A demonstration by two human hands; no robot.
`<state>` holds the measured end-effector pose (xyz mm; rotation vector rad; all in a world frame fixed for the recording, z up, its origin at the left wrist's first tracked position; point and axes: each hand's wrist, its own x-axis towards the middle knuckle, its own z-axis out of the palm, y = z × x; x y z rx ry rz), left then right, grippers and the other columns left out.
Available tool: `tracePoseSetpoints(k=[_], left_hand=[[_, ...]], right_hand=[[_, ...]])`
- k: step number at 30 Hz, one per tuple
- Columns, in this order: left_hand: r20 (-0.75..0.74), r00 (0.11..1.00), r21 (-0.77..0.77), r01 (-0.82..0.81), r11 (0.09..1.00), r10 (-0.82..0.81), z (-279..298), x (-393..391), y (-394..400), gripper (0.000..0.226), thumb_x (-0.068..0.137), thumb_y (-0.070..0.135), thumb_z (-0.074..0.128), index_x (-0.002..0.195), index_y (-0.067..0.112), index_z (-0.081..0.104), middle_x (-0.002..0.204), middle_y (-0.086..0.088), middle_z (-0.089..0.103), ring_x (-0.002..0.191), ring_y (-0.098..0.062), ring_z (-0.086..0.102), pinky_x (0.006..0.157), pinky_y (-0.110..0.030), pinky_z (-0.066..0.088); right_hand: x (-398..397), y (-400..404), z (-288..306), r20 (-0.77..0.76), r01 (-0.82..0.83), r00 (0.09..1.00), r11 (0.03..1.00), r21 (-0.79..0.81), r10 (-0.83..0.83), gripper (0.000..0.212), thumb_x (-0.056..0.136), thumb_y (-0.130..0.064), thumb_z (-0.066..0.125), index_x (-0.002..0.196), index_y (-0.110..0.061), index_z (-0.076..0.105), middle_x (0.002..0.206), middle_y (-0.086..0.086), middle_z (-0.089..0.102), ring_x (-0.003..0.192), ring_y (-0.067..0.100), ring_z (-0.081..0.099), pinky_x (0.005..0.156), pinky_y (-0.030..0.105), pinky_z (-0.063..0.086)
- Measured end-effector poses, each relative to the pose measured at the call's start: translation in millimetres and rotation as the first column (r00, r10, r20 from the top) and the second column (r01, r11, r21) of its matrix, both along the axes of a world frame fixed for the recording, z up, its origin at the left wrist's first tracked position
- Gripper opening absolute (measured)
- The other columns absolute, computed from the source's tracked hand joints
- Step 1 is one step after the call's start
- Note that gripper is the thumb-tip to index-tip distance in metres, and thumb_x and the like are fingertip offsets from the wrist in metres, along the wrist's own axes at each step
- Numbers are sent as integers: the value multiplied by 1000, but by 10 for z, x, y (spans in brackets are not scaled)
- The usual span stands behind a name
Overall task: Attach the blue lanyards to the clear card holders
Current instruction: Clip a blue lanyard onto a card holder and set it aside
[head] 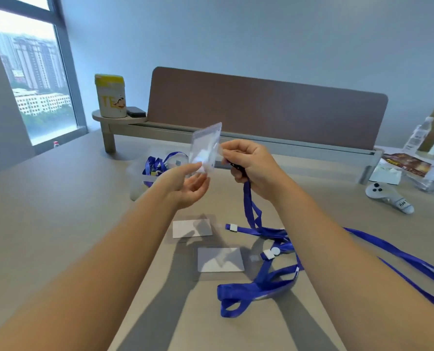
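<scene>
Both hands are raised over the desk (59, 198) with one clear card holder (205, 145) pinched between them. The left hand (188, 184) is half open, thumb and fingertips nipping the holder's lower corner. The right hand (251, 168) is curled closed around the dark clip end of a blue lanyard (250, 203), its thumb and forefinger also pressing the holder's side edge; the strap trails down to the desk. Clip and holder do not look joined yet, so I judge this attachment only begun.

Two more card holders (193, 228) (220, 259) lie flat and bare below, beside a loose tangle of lanyards (269, 282) (how many is hard to count). More sit in the clear tub (135, 178) behind the left hand. So most of the job remains.

The desk to the left is open; clutter sits far right, well clear of the hands
</scene>
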<state>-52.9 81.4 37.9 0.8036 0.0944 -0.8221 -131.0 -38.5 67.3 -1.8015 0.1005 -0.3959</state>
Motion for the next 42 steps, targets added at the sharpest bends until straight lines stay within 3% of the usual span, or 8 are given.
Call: tracePoseSetpoints(k=[8, 15, 17, 20, 25, 31, 38, 42], left_hand=[[162, 962, 48, -229, 972, 219, 321, -142, -167, 16, 88, 10, 54, 74, 3, 51, 73, -7, 53, 62, -15, 56, 36, -16, 52], [339, 896, 98, -337, 936, 287, 516, -88, -375, 14, 87, 7, 55, 73, 5, 53, 72, -6, 58, 63, -12, 60, 39, -15, 53], [344, 888, 103, -360, 927, 306, 536, -83, -436, 17, 87, 5, 56, 70, 6, 52, 71, -6, 59, 62, -12, 61, 42, -16, 55], [338, 891, 86, -351, 932, 304, 539, -79, -532, 16, 86, 3, 55, 71, 5, 51, 70, -7, 58, 61, -13, 60, 41, -17, 55], [313, 924, 138, -273, 952, 219, 468, 22, -635, 5, 87, 10, 56, 90, 5, 57, 79, -6, 61, 66, -12, 63, 39, -16, 54], [288, 928, 219, -304, 927, 236, 184, 314, -828, 8, 87, 8, 55, 80, 4, 55, 74, -7, 57, 64, -13, 59, 36, -16, 51], [325, 912, 360, -363, 859, 249, -201, 716, -1394, 24, 88, 4, 52, 112, 2, 53, 73, -6, 54, 62, -12, 58, 53, -20, 55], [295, 916, 416, -380, 826, 273, -284, 912, -1737, 7, 88, 6, 53, 95, 5, 53, 70, -6, 54, 61, -12, 58, 70, -26, 57]], right_hand=[[-148, -301, -144, -65, 286, 906, 717, -636, -419, 48, 86, -3, 55, 130, -12, 39, 117, 12, 57, 86, 21, 50, 73, 31, 46], [-294, -712, -170, -57, 458, 672, 474, -752, -738, 38, 89, -43, 49, 69, -11, 42, 67, 2, 49, 67, 23, 45, 46, 25, 26], [-291, -786, -177, -211, 452, 685, 634, -628, -697, 48, 91, -48, 38, 63, -10, 46, 58, 1, 49, 57, 23, 49, 46, 23, 33], [-269, -824, -214, -420, 418, 825, 908, 4, -378, 47, 97, -40, 28, 87, -5, 59, 66, 8, 62, 52, 17, 59, 49, 23, 49], [-199, -886, -283, -75, 144, 989, 671, 727, -131, 27, 95, -17, 25, 92, -9, 51, 95, 8, 59, 89, 26, 59, 92, 40, 45], [2, -1283, -246, 96, 68, 912, 378, 923, -399, 23, 94, -20, 33, 88, -8, 52, 93, 6, 60, 94, 24, 56, 97, 38, 39], [133, -2130, -320, -2, 216, 808, 293, 931, -589, 18, 95, -15, 42, 79, -10, 48, 53, 4, 68, 68, 14, 57, 62, 25, 48], [239, -2585, -418, -135, 534, 691, 377, 757, -710, 9, 95, -11, 42, 89, -10, 48, 49, -5, 67, 65, 9, 55, 56, 20, 44]])
